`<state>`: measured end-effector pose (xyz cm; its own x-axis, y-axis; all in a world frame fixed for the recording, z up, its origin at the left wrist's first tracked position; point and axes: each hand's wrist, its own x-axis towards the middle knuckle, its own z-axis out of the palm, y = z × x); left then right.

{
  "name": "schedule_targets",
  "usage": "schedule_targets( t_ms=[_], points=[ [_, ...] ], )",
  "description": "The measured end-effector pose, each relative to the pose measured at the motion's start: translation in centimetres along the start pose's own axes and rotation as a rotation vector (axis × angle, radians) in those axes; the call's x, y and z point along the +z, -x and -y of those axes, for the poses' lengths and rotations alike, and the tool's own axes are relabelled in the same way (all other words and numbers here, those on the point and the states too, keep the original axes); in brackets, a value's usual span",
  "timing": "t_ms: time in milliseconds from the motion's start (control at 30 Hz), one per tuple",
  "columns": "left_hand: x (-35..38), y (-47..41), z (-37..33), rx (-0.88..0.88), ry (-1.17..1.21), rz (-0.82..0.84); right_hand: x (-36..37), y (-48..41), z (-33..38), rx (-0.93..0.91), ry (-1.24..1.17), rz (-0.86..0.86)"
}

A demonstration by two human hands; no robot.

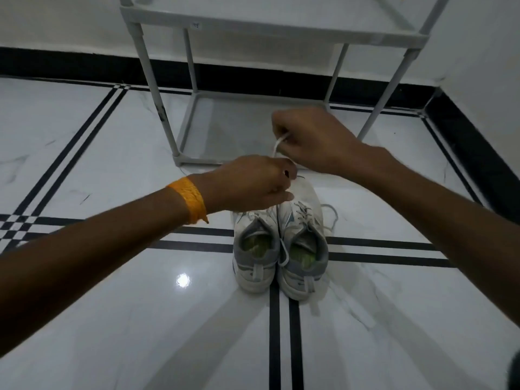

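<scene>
Two white and grey sneakers stand side by side on the floor, heels toward me: the left shoe (254, 254) and the right shoe (305, 243). A white shoelace (277, 149) runs up from the shoes to my right hand (315, 142), which pinches its end above the toes. My left hand (253, 182), with an orange band on the wrist, has curled fingers over the front of the shoes and pinches the lace lower down. Another loose lace loop (332, 218) lies to the right of the right shoe.
A grey shoe rack (197, 128) with thin poles and empty shelves stands just beyond the shoes against the white wall. The floor is glossy white marble (112, 319) with black stripe lines. A black skirting (464, 153) runs along the walls.
</scene>
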<state>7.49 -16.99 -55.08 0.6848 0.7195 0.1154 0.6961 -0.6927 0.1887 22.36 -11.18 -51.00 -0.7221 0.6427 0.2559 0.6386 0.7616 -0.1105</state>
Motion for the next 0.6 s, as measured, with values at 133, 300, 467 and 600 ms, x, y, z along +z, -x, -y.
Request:
schedule_targets(
  t_ms=[133, 300, 467, 600],
  points=[
    [-0.6, -1.2, 1.4, -0.156, -0.338, 0.017, 0.3, -0.3, 0.4, -0.018, -0.058, -0.045],
    [-2.4, -1.7, 1.8, -0.504, 0.452, -0.11, 1.1, 2.1, 0.2, 0.358, -0.459, -0.107],
    [-2.4, -0.8, 1.9, -0.647, 0.794, -0.136, 3.2, 2.8, 1.9, 0.459, -0.641, 0.004],
    [-2.5, -0.4, 1.8, -0.649, 0.845, -0.128, 2.9, 2.7, 2.1, 0.514, -0.763, -0.086]
  ],
)
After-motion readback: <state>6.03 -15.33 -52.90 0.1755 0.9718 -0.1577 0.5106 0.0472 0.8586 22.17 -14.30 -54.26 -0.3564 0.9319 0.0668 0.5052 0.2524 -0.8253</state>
